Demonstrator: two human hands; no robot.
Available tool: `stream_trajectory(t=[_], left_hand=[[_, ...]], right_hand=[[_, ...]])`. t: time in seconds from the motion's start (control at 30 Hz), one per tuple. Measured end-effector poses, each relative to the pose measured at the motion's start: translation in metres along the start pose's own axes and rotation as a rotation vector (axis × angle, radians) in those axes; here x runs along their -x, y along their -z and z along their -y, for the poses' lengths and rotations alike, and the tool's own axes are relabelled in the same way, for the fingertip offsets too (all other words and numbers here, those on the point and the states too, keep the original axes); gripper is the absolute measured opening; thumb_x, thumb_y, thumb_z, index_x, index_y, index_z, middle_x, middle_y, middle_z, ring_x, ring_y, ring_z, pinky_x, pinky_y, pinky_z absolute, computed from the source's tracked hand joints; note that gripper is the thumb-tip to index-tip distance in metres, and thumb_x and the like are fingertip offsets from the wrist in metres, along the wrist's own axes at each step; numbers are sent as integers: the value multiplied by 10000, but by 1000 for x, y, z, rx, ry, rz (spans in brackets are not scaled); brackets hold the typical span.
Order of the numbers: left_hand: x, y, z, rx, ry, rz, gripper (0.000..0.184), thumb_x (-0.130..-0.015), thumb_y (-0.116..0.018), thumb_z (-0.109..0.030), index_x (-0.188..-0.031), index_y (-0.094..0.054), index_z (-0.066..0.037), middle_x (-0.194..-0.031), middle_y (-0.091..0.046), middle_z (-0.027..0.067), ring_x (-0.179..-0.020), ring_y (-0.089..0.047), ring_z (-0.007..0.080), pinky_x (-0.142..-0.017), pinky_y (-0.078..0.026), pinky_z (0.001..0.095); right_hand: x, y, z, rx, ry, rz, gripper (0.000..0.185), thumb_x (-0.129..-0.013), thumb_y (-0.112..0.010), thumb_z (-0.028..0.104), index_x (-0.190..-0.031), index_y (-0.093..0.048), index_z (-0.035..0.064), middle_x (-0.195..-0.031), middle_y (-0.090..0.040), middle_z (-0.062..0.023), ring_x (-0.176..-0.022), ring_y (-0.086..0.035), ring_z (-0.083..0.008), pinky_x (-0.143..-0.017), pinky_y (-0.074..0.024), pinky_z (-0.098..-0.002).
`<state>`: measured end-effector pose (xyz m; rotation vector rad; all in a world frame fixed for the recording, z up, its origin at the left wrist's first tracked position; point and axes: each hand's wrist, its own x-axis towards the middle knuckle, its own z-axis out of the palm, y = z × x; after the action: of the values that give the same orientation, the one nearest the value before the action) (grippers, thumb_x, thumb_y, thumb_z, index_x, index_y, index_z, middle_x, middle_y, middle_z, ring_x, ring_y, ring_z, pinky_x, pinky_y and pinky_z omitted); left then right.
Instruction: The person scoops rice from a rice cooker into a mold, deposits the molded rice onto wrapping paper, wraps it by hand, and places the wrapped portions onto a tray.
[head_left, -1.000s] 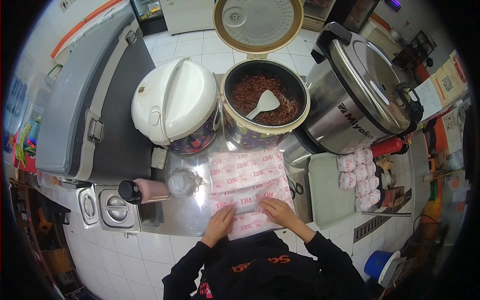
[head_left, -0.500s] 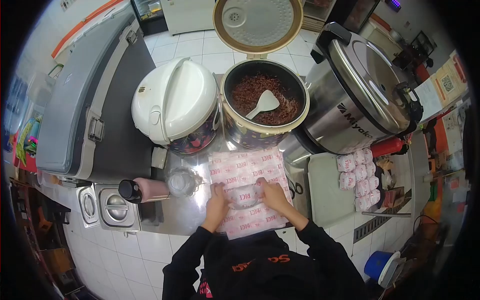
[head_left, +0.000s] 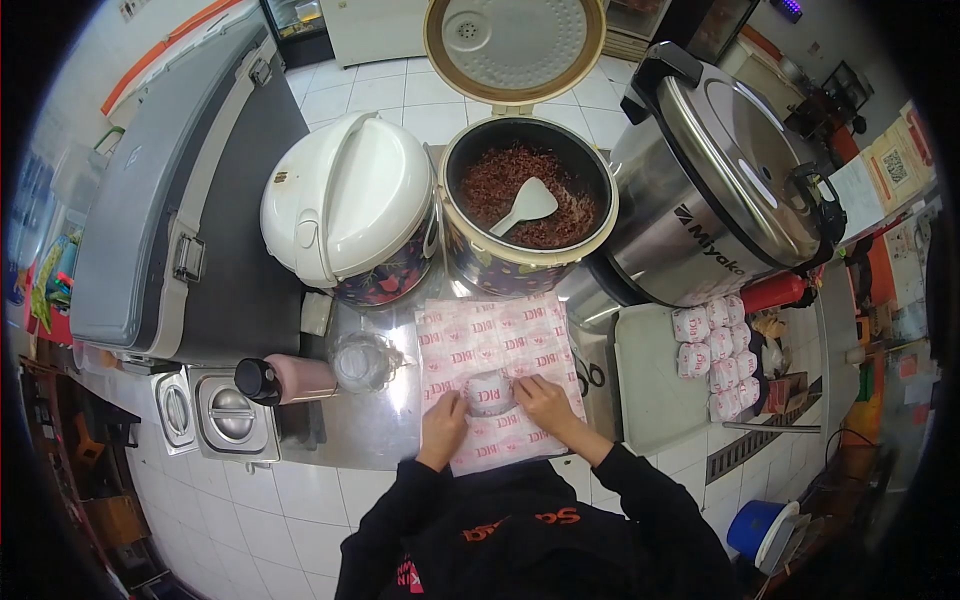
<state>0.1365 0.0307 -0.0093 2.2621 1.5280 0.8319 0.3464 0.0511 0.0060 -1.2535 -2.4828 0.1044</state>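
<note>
A rounded paper parcel [head_left: 489, 393] printed with red lettering lies on a stack of printed wrapping paper [head_left: 490, 335]. My left hand [head_left: 444, 425] is closed at the parcel's left side, with its fingers pinched on the wrapper. On the right side my right hand [head_left: 545, 405] pinches the wrapper's other end. Beyond the paper stands an open rice cooker [head_left: 528, 270] with dark red rice [head_left: 515, 175] inside. A white paddle [head_left: 535, 202] rests on the rice.
Left of the paper are a clear plastic cup [head_left: 362, 363], a pink bottle [head_left: 305, 380] and a closed white cooker [head_left: 350, 200]. To the right sit a pale tray [head_left: 650, 400], several wrapped parcels [head_left: 721, 345], scissors [head_left: 592, 372] and a large steel cooker [head_left: 700, 225].
The top sheet has been folded around a rounded bundle, which now shows as a compact parcel. My hands moved from the near edge of the paper to the parcel's two sides.
</note>
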Motion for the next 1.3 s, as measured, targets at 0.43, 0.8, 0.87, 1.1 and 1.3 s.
stream_trajectory(t=[0.43, 0.8, 0.87, 1.1, 1.3], left_hand=[[20, 12, -13, -145, -24, 159, 404, -626, -573, -102, -1015, -536, -3, -1053, -495, 117, -833, -502, 237, -710, -383, 347], [14, 30, -23, -81, 48, 242, 390, -658, -559, -89, -1037, -530, -1, -1121, -454, 141, -924, -475, 264, -758, -370, 352], [10, 34, -30, -64, 128, 295, 374, -676, -562, -88, -1038, -530, 2, -1124, -450, 152, -957, -469, 284, -797, -369, 358], [2, 36, -45, 1409, 666, 7, 547, -785, -565, -83, -1266, -315, -14, -1209, -417, 126, -1105, -417, 222, -938, -328, 340], [-27, 45, -55, 1438, 827, -127, 441, -800, -567, -68, -1194, -381, 3, -1151, -476, 126, -1054, -464, 169, -875, -384, 296]], right_hand=[[8, -4, 61, -334, -462, 62, 610, -739, -573, 137, -1230, -322, -123, -1309, -281, -286, -1199, -303, -393, -1018, -236, -424], [-35, -18, 70, -1042, -729, -244, 530, -745, -632, 64, -1227, -416, 16, -1153, -506, -149, -1075, -484, -217, -928, -345, -284], [-37, -14, 68, -1239, -753, -345, 515, -753, -621, 34, -1225, -418, 6, -1180, -489, -135, -1112, -443, -186, -940, -330, -282], [-47, 31, 65, -1394, -656, -257, 522, -770, -612, 17, -1245, -396, -7, -1217, -452, -111, -1151, -389, -175, -962, -299, -278], [-42, 32, 65, -1549, -632, -218, 567, -802, -589, 63, -1293, -314, -11, -1267, -379, -121, -1181, -344, -176, -982, -266, -279]])
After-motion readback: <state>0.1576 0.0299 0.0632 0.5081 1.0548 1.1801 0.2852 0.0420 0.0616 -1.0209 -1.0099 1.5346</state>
